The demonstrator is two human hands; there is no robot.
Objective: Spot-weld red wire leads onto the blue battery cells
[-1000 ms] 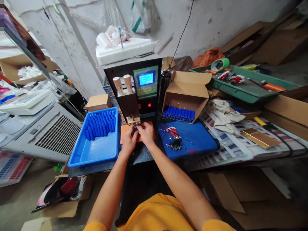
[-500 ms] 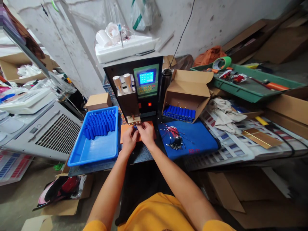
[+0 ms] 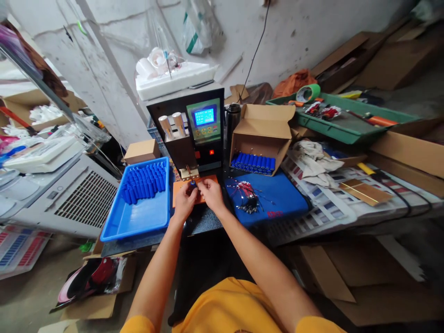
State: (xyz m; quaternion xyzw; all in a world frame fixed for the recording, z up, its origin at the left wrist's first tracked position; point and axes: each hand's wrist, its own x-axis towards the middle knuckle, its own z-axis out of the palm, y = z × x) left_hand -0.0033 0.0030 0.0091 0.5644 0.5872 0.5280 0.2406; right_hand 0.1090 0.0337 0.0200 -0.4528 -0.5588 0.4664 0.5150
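I've got the left hand [image 3: 185, 199] pinching a small blue cylinder [image 3: 193, 183] between thumb and fingers, right over the flat orange pad [image 3: 178, 186]. In comes the right hand [image 3: 211, 193] from the other side, fingers bent, tips just beside the cylinder; whether they grip it or some tiny part, I cannot tell. Tight quarters up front: the brass-coloured metal block [image 3: 189, 174] of the tall black box-shaped machine [image 3: 211, 163] sits just beyond my fingertips, so headroom is scant there. On my left, the raised rim of the rectangular blue plastic tray [image 3: 138, 222] runs just beside the wrist, with blue cylinders [image 3: 144, 182] packed toward its far end. On my right, a dark strip of table separates the hand from the left edge of the flat blue fabric case [image 3: 284, 189], red and black wires [image 3: 248, 194] bunched on top. Behind that, the open brown cardboard box [image 3: 263, 122] faces me, flap up. Nearest me, both forearms cross the table's front edge, well apart.
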